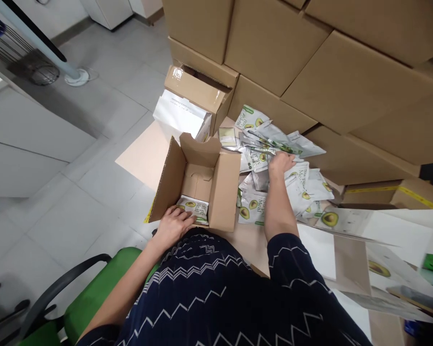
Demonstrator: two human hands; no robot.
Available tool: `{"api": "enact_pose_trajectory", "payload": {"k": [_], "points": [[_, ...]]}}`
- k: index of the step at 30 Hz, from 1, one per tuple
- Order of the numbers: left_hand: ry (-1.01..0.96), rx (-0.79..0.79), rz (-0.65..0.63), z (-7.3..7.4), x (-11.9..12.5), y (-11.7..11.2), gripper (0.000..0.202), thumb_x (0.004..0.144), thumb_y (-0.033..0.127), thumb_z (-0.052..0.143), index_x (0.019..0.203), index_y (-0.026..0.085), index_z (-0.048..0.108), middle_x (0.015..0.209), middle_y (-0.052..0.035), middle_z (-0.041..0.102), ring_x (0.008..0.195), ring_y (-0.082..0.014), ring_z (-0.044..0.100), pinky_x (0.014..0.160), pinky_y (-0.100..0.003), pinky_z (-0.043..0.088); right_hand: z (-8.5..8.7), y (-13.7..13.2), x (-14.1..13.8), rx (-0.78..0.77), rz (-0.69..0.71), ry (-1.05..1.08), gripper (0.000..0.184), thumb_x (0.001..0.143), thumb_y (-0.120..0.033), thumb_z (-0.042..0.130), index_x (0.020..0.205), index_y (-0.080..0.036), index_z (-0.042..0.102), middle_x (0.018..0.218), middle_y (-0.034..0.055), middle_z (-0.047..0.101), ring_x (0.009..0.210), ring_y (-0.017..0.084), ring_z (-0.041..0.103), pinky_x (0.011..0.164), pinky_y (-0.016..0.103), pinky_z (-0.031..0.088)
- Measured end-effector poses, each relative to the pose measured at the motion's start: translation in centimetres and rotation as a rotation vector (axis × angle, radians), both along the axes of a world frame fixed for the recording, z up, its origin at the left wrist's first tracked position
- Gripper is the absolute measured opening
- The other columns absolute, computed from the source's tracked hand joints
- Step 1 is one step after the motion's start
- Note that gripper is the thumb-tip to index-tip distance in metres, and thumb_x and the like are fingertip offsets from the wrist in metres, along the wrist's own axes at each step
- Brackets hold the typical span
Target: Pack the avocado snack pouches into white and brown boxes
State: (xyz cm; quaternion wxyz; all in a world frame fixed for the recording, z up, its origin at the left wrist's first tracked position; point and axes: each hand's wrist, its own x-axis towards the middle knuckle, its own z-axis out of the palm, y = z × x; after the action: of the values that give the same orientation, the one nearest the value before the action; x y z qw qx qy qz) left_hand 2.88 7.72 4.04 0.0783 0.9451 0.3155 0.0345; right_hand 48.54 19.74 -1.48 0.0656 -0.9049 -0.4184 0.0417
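Note:
A small open cardboard box (pixel 222 192) stands in front of me with one avocado-print pouch (pixel 195 207) lying inside it. My left hand (pixel 173 225) rests on the box's near edge, fingers curled over it and touching that pouch. To the right lies a loose pile of silver avocado-print pouches (pixel 274 158). My right hand (pixel 279 162) reaches into the pile, fingers closed down on pouches at its top.
Large stacked cardboard cartons (pixel 328 72) wall off the back and right. Another open box (pixel 198 93) with white paper stands behind the small one. Flat printed sheets (pixel 364 230) lie at the right. A green chair (pixel 94 293) is under me, tiled floor to the left.

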Motion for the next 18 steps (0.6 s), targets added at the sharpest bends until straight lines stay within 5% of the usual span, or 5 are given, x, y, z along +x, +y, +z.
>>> {"api": "enact_pose_trajectory", "payload": {"k": [3, 6, 11, 15, 18], "points": [[0.017, 0.016, -0.012, 0.0, 0.0, 0.1, 0.023, 0.098, 0.038, 0.051, 0.109, 0.028, 0.068, 0.099, -0.0041, 0.072, 0.098, -0.0227, 0.060, 0.094, -0.041, 0.042, 1.4, -0.8, 0.4, 0.132, -0.064, 0.048, 0.030, 0.089, -0.017, 0.043, 0.102, -0.014, 0.070, 0.116, 0.0182, 0.066, 0.125, 0.032, 0.043, 0.103, 0.055, 0.034], [0.027, 0.018, -0.023, 0.0, 0.2, 0.3, 0.024, 0.098, 0.038, 0.050, 0.111, 0.028, 0.067, 0.098, -0.0045, 0.072, 0.097, -0.0228, 0.060, 0.092, -0.041, 0.042, 3.9, -1.8, -0.3, 0.343, 0.083, 0.113, 0.030, 0.088, -0.021, 0.044, 0.104, -0.013, 0.068, 0.112, 0.0158, 0.067, 0.113, 0.027, 0.054, 0.102, 0.047, 0.040], [0.027, 0.008, -0.020, 0.1, 0.5, 0.4, 0.027, 0.099, 0.043, 0.049, 0.109, 0.027, 0.068, 0.096, -0.0043, 0.072, 0.098, -0.0226, 0.061, 0.091, -0.039, 0.041, 10.7, -4.8, -2.6, 0.804, 0.194, 0.139, 0.038, 0.097, -0.038, 0.040, 0.114, -0.016, 0.065, 0.101, 0.0084, 0.066, 0.095, 0.022, 0.063, 0.088, 0.040, 0.050], [0.007, -0.009, -0.024, 0.2, 0.6, 0.4, 0.028, 0.099, 0.042, 0.049, 0.109, 0.026, 0.069, 0.097, -0.0040, 0.073, 0.097, -0.0218, 0.062, 0.091, -0.039, 0.040, 17.7, -7.1, -7.5, 0.784, 0.436, 0.167, 0.036, 0.101, -0.042, 0.039, 0.115, -0.024, 0.067, 0.106, 0.0067, 0.067, 0.099, 0.022, 0.065, 0.084, 0.038, 0.052], [0.009, -0.003, -0.019, 0.2, 0.6, 0.3, 0.029, 0.099, 0.042, 0.048, 0.109, 0.025, 0.069, 0.097, -0.0044, 0.073, 0.096, -0.0218, 0.062, 0.089, -0.038, 0.039, 20.8, -7.6, -12.8, 0.649, 0.810, 0.246, 0.028, 0.101, -0.034, 0.045, 0.107, -0.025, 0.070, 0.103, 0.0038, 0.072, 0.093, 0.018, 0.067, 0.080, 0.032, 0.052]]}}
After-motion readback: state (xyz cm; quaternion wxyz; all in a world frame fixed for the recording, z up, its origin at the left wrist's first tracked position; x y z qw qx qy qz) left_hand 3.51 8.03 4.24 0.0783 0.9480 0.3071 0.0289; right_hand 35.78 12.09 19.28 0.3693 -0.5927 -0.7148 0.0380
